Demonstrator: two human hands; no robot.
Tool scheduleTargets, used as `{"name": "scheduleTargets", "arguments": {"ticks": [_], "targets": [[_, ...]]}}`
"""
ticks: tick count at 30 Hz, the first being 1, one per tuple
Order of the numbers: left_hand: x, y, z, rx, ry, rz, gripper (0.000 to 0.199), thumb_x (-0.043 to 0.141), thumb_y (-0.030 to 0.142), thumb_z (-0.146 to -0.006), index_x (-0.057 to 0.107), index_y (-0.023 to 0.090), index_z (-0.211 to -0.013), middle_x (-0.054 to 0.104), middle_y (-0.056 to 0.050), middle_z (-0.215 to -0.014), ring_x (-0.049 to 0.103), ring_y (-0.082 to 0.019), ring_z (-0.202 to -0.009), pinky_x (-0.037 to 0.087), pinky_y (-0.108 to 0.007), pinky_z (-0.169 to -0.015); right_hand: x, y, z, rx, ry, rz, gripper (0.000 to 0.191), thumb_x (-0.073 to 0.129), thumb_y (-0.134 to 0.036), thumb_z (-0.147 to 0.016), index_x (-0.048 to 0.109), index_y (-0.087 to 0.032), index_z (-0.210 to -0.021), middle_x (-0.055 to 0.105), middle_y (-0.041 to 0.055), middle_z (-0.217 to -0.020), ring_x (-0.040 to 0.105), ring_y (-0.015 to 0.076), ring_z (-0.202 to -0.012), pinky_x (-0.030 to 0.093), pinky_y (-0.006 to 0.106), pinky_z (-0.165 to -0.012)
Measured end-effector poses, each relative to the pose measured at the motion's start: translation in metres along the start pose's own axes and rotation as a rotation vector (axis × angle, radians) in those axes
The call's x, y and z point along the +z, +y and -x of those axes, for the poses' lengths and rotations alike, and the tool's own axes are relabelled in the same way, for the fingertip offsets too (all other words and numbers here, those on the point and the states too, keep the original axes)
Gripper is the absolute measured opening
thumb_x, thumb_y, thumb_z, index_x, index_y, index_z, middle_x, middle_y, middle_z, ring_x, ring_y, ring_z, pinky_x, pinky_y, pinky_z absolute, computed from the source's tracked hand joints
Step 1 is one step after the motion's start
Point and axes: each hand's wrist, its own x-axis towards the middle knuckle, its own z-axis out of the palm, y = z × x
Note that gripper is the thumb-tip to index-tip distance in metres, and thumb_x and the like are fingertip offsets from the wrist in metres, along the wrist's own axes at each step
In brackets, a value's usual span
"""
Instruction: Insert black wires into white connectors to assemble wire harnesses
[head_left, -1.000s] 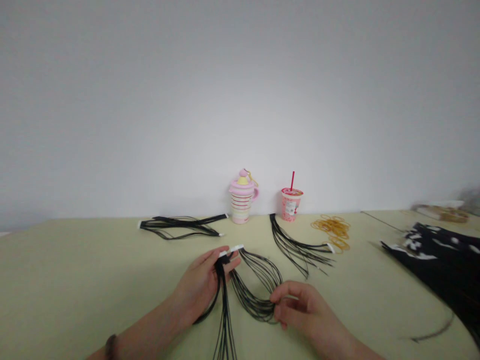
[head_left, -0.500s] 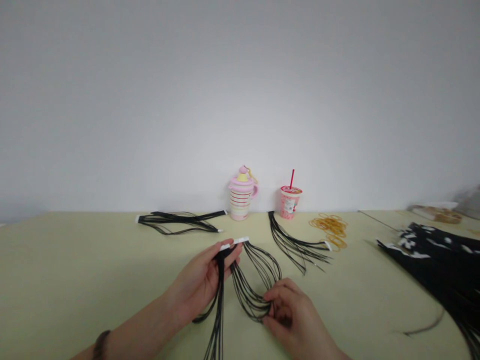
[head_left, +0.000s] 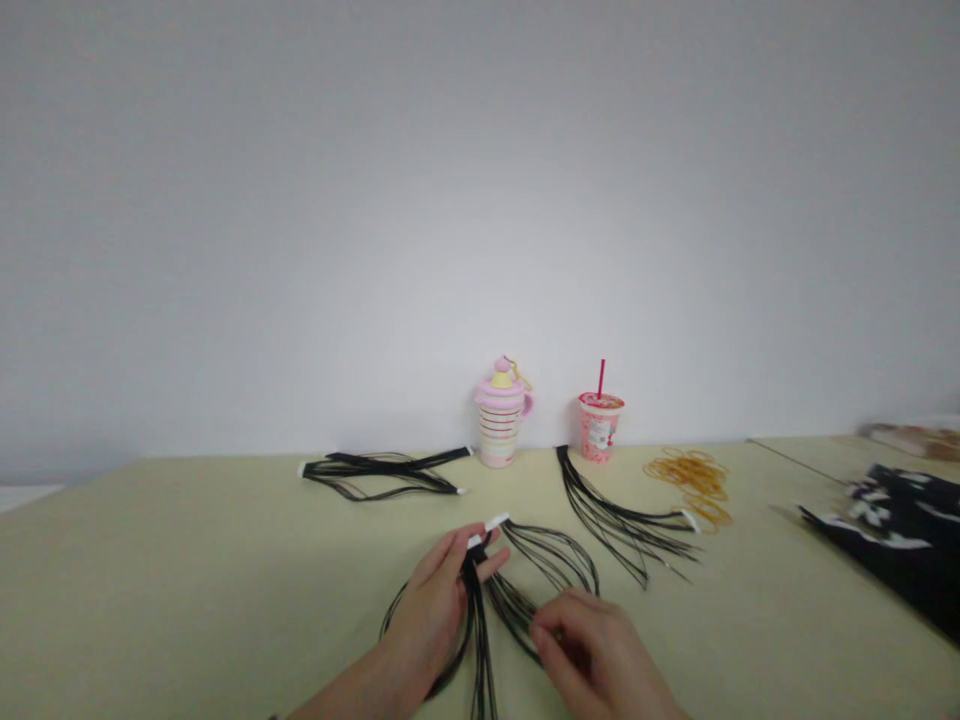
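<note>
L hand (head_left: 429,612) shut on black cord bunch (head_left: 478,640) just below white strip (head_left: 486,528), R hand (head_left: 592,655) now curled, pinching right loop (head_left: 559,560), loose strands (head_left: 388,618) swung out left.

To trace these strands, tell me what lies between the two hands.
Black cords span the gap between the left hand and the right hand, as the head view shows.

The left hand (head_left: 429,612) curls upright, the right hand (head_left: 594,655) slanting down nearby.
</note>
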Motion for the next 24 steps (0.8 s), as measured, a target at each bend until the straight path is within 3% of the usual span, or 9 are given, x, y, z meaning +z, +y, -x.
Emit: {"name": "scheduleTargets", "arguments": {"ticks": [4, 7, 11, 16, 24], "targets": [[0.000, 0.002, -0.001, -0.004, -0.002, 0.029, 0.015, 0.058, 0.024, -0.074, 0.065, 0.013, -0.083, 0.067, -0.008, -0.094, 0.062, -0.021, -0.091, 0.041, -0.033, -0.093, 0.028, -0.009, -0.044, 0.085, -0.028, -0.107, 0.028, 0.042, -0.022, -0.081, 0.054, -0.015, -0.057, 0.052, -0.0008, -0.053, 0.043, 0.0085, -0.049, 0.029, 0.020, -0.049], [0.000, 0.003, -0.002, 0.006, 0.037, 0.049, 0.014, 0.059, 0.021, -0.072, 0.065, 0.013, -0.082, 0.068, -0.008, -0.092, 0.063, -0.020, -0.088, 0.042, -0.032, -0.090, 0.043, -0.006, -0.059, 0.187, -0.051, -0.268, 0.035, 0.043, -0.027, -0.080, 0.045, -0.015, -0.048, 0.042, -0.0025, -0.044, 0.037, 0.0074, -0.043, 0.025, 0.019, -0.044], [0.000, 0.004, -0.001, -0.048, 0.056, 0.063, 0.016, 0.059, 0.023, -0.072, 0.064, 0.012, -0.082, 0.068, -0.009, -0.092, 0.063, -0.021, -0.085, 0.043, -0.033, -0.088, 0.046, 0.002, -0.056, 0.226, -0.090, -0.462, 0.029, 0.046, -0.031, -0.079, 0.049, -0.015, -0.055, 0.039, -0.0042, -0.045, 0.034, 0.0072, -0.042, 0.025, 0.019, -0.042], [0.000, 0.008, 0.002, -0.045, -0.031, 0.020, 0.016, 0.058, 0.024, -0.072, 0.064, 0.014, -0.083, 0.067, -0.008, -0.092, 0.063, -0.019, -0.085, 0.044, -0.029, -0.086, 0.040, 0.001, -0.052, 0.225, -0.103, -0.518, 0.029, 0.046, -0.033, -0.078, 0.047, -0.015, -0.055, 0.039, -0.0044, -0.044, 0.035, 0.0071, -0.042, 0.025, 0.018, -0.042], [-0.003, 0.011, 0.004, -0.039, -0.066, -0.043, 0.017, 0.059, 0.025, -0.073, 0.064, 0.016, -0.086, 0.066, -0.007, -0.095, 0.062, -0.017, -0.080, 0.046, -0.026, -0.076, 0.039, -0.002, -0.050, 0.255, -0.141, -0.680, 0.024, 0.049, -0.030, -0.076, 0.048, -0.015, -0.057, 0.040, -0.0049, -0.046, 0.036, 0.0058, -0.040, 0.027, 0.017, -0.040]]}}
